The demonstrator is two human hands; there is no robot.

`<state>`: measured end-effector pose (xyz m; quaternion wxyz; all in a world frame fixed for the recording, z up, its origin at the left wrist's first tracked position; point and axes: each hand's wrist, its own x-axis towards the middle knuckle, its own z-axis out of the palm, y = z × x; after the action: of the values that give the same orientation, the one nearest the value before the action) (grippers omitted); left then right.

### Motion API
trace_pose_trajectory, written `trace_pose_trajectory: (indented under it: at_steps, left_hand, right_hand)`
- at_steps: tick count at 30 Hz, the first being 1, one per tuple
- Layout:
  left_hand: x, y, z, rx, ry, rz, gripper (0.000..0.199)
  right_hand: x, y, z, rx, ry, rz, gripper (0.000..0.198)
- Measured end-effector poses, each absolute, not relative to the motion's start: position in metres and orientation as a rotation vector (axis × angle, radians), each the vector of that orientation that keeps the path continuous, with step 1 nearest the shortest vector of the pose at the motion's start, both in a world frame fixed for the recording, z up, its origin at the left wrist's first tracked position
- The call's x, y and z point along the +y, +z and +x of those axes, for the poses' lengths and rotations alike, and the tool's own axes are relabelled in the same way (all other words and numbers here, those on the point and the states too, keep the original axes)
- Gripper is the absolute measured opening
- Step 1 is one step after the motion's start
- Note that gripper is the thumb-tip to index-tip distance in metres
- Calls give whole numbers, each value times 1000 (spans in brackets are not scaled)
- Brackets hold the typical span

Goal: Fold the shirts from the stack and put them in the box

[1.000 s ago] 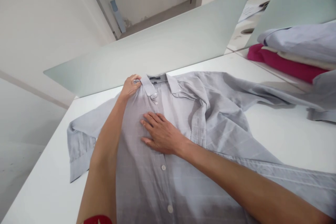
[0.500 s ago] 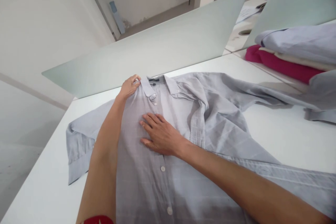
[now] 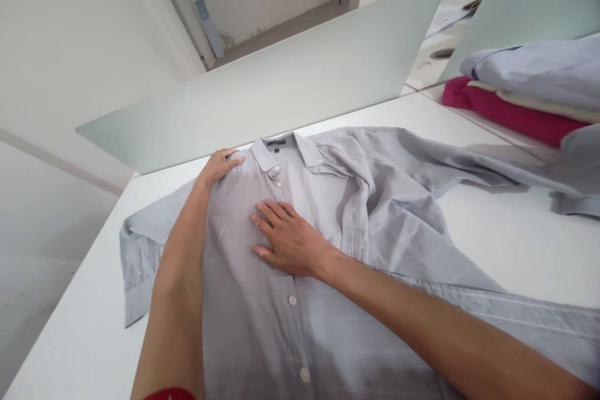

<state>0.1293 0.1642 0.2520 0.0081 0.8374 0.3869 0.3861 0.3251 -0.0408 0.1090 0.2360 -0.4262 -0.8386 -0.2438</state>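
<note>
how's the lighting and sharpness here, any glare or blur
Head view: soft, fairly even light, no harsh glare on the white table; head view: faint shadows beside the grey shirt's outstretched sleeve; head view: shirt buttons are distinct, but the collar label is unreadable and the blue-topped dispenser looks soft.
</note>
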Motion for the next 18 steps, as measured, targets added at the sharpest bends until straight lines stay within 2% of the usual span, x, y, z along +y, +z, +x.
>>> trace_pose_trajectory:
  at_steps: [5,11,18]
  left_hand:
    - [154,252,125,1137,1164,2531,37]
    - [155,256,123,1129,1282,2391,39]
    - [149,265,119,1162,1194,2404,37]
  right_hand:
    - [-39,108,325,-2291,-687,-1160,65]
    - [-38,106,325,-2287,-689,-1151,65]
    - [-38,107,326,-2296,-677,-1139,65]
